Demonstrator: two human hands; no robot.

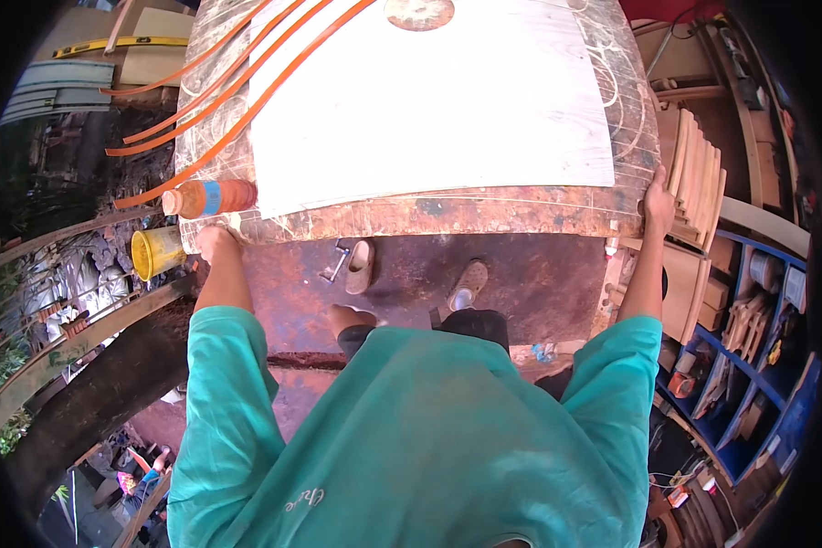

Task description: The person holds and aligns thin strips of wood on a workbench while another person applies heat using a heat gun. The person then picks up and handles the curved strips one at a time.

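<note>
Two bare hands, set well apart, at the near end of one worktable.

Left hand (216,242): at the table's near left corner, touching it, back of the hand uppermost. Fingers mostly hidden; how far they are closed, and whether they grip, cannot be told.

Right hand (659,203): against the table's right side, near the front corner. Fingers partly out of sight past the edge; grip likewise cannot be told.

Worktable (484,212): one, worn and stained, directly ahead of the body, between the hands and reaching away beyond them.

White panel (438,110): one, flat on the table, faintly grained; ahead of and between the hands, apart from both, its front border a little back from the table's front edge.

Bottle (212,198): one, reddish-orange, blue band; just beyond the left hand, its cap toward the left. Whether it stands or lies cannot be told.

Orange strips (263,100): four, long and curved, beyond the bottle, overhanging the table's left side.

Yellow bucket (158,254): one, left of the left hand.

Wooden pieces (699,183): several, stacked just right of the right hand.

Blue shelving (749,365): one unit, farther right, divided, holding assorted items.

Clogs (361,267): two, pale, on the floor below the table's front edge.
</note>
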